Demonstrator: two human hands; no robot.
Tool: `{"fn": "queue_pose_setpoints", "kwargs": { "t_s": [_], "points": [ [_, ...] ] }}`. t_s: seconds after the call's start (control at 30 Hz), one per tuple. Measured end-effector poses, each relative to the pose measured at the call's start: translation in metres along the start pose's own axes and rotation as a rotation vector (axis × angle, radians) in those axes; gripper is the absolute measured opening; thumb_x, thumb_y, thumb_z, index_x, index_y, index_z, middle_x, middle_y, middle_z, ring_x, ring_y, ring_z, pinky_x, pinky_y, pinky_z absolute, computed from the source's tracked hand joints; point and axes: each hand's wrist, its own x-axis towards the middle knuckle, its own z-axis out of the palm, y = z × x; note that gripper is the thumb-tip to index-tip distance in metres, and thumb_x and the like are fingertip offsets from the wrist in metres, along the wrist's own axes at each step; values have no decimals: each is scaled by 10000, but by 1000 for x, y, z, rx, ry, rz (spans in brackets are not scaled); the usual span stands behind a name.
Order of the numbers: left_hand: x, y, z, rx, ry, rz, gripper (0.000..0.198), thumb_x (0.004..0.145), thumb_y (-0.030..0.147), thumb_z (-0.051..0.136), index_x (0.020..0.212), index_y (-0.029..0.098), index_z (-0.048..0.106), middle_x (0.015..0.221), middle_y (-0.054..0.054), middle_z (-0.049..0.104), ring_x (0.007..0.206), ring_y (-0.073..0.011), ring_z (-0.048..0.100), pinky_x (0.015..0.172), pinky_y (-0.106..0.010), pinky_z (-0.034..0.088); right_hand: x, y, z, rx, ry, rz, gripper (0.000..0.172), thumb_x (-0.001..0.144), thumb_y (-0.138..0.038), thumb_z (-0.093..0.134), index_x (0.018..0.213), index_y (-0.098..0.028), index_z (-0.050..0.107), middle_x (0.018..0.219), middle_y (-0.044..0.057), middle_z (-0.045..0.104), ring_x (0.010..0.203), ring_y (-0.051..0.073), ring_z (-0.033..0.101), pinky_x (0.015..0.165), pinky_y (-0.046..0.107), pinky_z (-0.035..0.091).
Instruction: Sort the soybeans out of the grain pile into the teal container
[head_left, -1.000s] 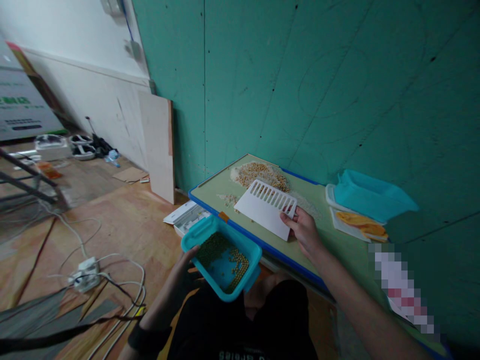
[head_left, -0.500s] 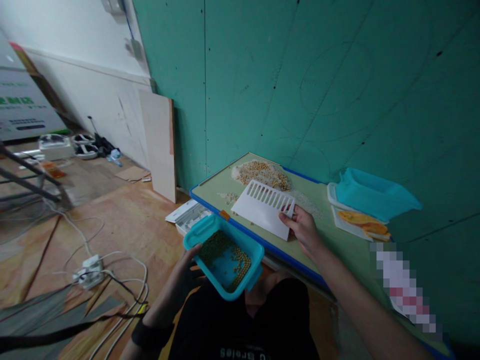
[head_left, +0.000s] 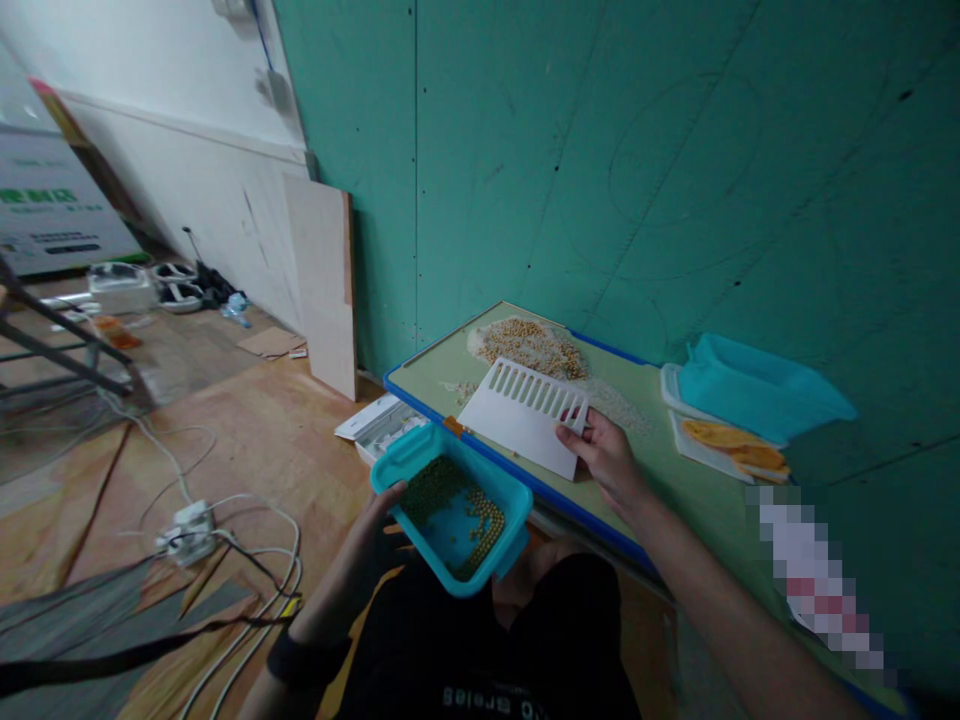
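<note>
My left hand [head_left: 379,523] grips the near-left side of a blue plastic box [head_left: 504,515] holding green and yellow beans, kept just below the blue front edge of the table [head_left: 675,490]. My right hand [head_left: 606,458] is closed on the right edge of a white slotted scraper card [head_left: 517,418] resting tilted on the green tabletop. Behind the card lies a heap of mixed beans and rice [head_left: 531,345]. A few loose grains lie on the tabletop to the card's left.
A blue box lid [head_left: 757,385] rests on white trays [head_left: 720,450] with yellow contents at the table's right. A green wall rises right behind the table. On the wooden floor lie a white box [head_left: 379,425], a power strip [head_left: 187,530] with cables, and a leaning board [head_left: 326,280].
The view shifted slightly; the card and my right hand slid a little toward the table's front edge. The blue box stays in my left hand.
</note>
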Motion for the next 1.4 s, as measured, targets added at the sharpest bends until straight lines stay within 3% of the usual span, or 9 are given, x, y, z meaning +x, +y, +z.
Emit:
{"fn": "queue_pose_setpoints", "kwargs": {
  "t_s": [0.23,0.4,0.63,0.83,1.07,1.2,1.4],
  "points": [
    [-11,3,6,21,-52,40,797,880,590,774,1561,243,548,1170,-117,812,890,-295,815,707,-358,641,-15,-2,8,-18,39,32,610,567,-639,958,952,-232,716,770,67,800,651,274,731,600,368,575],
    [-4,0,9,47,62,-27,911,790,644,810,1563,238,550,1124,-139,793,925,-339,812,715,-402,639,-30,3,17,-25,55,1,563,629,-626,931,979,-238,721,799,70,807,668,280,740,623,380,587],
    [-1,-5,12,36,74,-56,927,756,657,835,1556,279,558,1139,-133,795,987,-332,806,738,-370,630,-42,8,23,-103,80,-111,435,751,-583,870,983,-238,742,884,85,820,761,285,762,700,382,599],
    [4,-2,0,19,77,-10,914,763,669,824,1518,213,582,1057,-137,799,906,-336,808,714,-400,639,-16,-5,27,-103,243,-234,434,744,-562,867,979,-228,717,894,92,816,810,289,769,754,388,594],
    [13,9,-25,3,100,4,826,689,662,885,1360,231,670,1031,-95,797,815,-301,796,690,-403,661,24,-1,31,-148,266,-277,445,724,-560,849,986,-230,706,982,112,822,872,303,780,770,393,601],
    [12,13,-23,18,161,10,743,708,667,858,1252,188,695,968,-108,792,823,-333,788,684,-432,669,31,2,35,-121,245,-220,452,691,-559,850,964,-232,699,928,102,821,846,306,779,755,399,604],
    [10,13,-24,20,137,15,714,755,655,830,1278,198,664,991,-113,790,857,-347,789,732,-455,677,35,4,49,-72,181,-134,479,650,-554,856,974,-237,699,890,87,816,825,306,777,720,392,600]
  ]
}}
